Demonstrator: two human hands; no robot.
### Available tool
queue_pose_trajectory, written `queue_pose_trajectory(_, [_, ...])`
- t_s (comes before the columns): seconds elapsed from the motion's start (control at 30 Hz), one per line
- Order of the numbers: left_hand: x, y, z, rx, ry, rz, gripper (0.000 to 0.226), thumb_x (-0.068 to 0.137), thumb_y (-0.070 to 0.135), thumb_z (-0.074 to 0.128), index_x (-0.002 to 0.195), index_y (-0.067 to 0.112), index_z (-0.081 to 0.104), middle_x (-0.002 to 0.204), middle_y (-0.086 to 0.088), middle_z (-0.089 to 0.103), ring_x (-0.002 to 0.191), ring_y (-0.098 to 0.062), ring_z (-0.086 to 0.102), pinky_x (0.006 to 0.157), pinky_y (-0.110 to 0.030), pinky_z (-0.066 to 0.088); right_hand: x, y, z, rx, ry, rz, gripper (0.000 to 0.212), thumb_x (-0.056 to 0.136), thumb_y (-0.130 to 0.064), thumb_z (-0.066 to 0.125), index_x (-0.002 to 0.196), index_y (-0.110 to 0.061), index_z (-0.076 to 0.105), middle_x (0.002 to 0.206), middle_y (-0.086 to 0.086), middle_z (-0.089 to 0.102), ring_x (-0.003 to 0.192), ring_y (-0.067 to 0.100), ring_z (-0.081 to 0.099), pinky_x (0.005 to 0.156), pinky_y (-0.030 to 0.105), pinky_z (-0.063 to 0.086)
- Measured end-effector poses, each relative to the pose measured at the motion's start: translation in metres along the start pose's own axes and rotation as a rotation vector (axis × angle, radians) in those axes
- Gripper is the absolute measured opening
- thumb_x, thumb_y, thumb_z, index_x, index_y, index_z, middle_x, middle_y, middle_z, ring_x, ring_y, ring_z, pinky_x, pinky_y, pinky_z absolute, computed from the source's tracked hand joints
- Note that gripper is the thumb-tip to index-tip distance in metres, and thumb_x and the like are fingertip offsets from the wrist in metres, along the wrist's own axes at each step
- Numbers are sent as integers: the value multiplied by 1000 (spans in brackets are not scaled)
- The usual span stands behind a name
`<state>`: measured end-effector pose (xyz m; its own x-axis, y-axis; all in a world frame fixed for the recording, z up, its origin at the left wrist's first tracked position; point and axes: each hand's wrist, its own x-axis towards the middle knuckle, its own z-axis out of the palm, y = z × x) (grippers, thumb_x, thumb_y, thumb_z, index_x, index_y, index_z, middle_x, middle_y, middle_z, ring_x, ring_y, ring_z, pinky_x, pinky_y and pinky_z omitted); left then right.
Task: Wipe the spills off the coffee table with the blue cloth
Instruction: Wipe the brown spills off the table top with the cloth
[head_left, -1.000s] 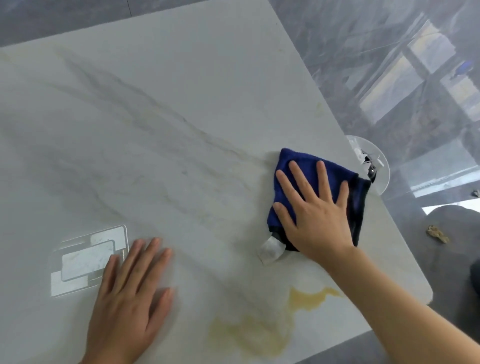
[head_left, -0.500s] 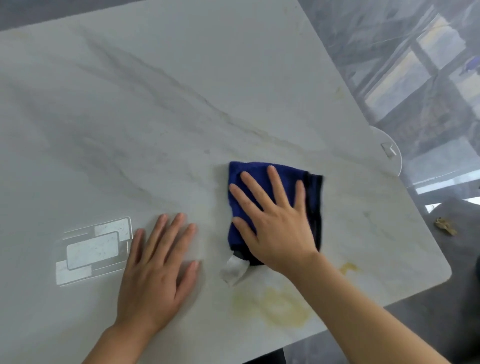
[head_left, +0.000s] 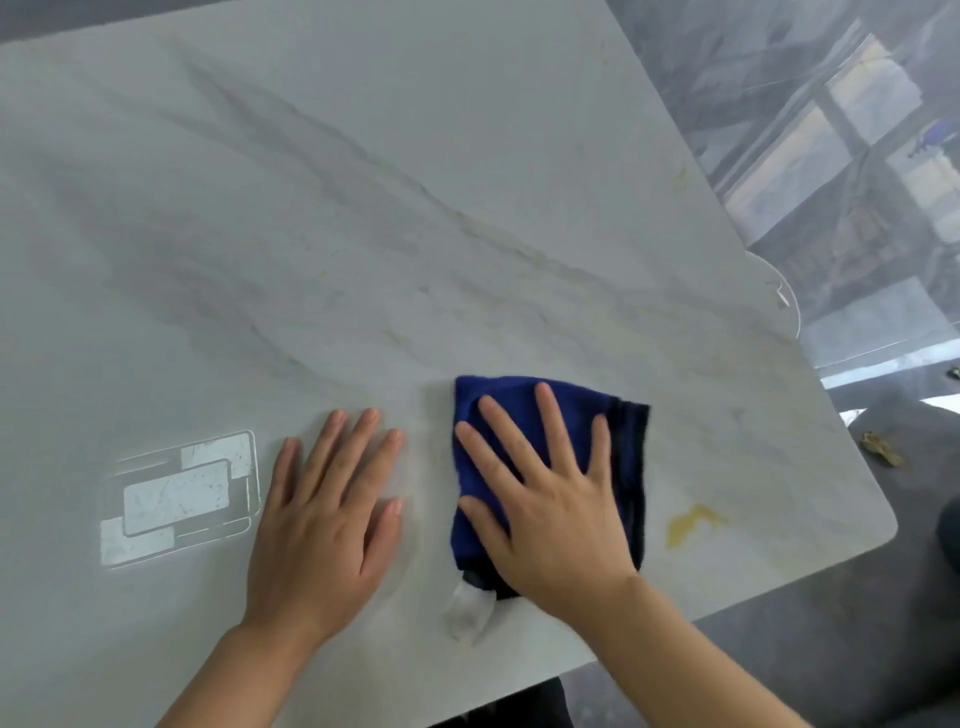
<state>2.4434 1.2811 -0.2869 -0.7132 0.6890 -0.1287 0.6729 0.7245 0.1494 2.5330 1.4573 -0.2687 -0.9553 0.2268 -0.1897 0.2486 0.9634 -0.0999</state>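
Note:
A folded blue cloth (head_left: 519, 410) lies on the white marble coffee table (head_left: 363, 208) near its front edge. My right hand (head_left: 550, 504) presses flat on the cloth with straight, spread fingers. A white label (head_left: 467, 610) sticks out from under the cloth's near corner. Just left of the cloth, my left hand (head_left: 327, 519) rests flat on the bare table top, holding nothing. A yellow spill (head_left: 688, 522) sits to the right of the cloth, near the table's front right corner. A small yellow spot (head_left: 679, 179) marks the right edge further back.
A bright patch of reflected light (head_left: 176, 499) lies on the table left of my left hand. A round clear disc (head_left: 779, 296) pokes out past the table's right edge. The glossy grey floor (head_left: 857, 156) lies beyond, with a small brown scrap (head_left: 880, 449) on a dark surface.
My right hand slid the cloth leftwards and towards me over the large yellow smear near the front edge, which no longer shows. My left hand has stayed flat on the table.

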Motion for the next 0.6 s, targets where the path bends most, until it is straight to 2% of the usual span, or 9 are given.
queue_pose_trajectory(0.1, [-1,0,-1,-5,2,-10,55,95,43,17,141,19,36,150,-1,30,141,-23,26,112,-49,22,-32,-3,11,34,14,34,58,85,-56,35,138,-31,35,149,-5,33,140,38,19,104,70,19])
queue_pose_trajectory(0.23, [1,2,-2,-7,24,-6,55,95,42,18,138,16,42,147,-4,36,137,-25,33,109,-50,25,-78,-29,29,28,9,-186,62,75,-64,42,129,-35,47,143,-5,43,134,42,23,93,66,26])
queue_pose_trajectory(0.33, [0,2,-1,-13,22,-5,55,96,40,15,139,16,40,148,-4,36,138,-24,29,110,-50,23,-67,-44,27,38,35,-258,61,75,-64,41,130,-39,44,143,-10,43,136,41,25,96,71,28])
queue_pose_trajectory(0.4, [1,1,0,-9,34,-4,55,97,39,14,137,16,42,146,-5,39,138,-24,31,110,-50,23,-44,-34,19,49,70,-201,60,77,-61,42,132,-39,41,145,-12,41,137,36,27,96,73,24])
queue_pose_trajectory(0.47, [1,1,1,5,33,0,54,96,41,18,137,16,43,147,-5,39,138,-24,31,111,-48,20,-25,-7,10,1,73,-59,56,83,-56,37,135,-36,39,146,-10,38,138,35,26,97,71,21])
queue_pose_trajectory(0.57, [0,0,1,-2,33,-2,55,95,43,18,138,17,42,147,-4,38,139,-22,27,112,-47,17,-27,40,2,4,-16,185,57,89,-55,25,142,-34,26,151,-6,28,141,35,12,105,68,13])
queue_pose_trajectory(0.6, [0,0,0,-7,36,-5,56,96,44,18,137,16,43,147,-5,39,138,-22,27,112,-47,18,-37,46,3,24,-11,236,58,88,-55,25,142,-33,26,151,-5,28,141,36,12,105,68,14])
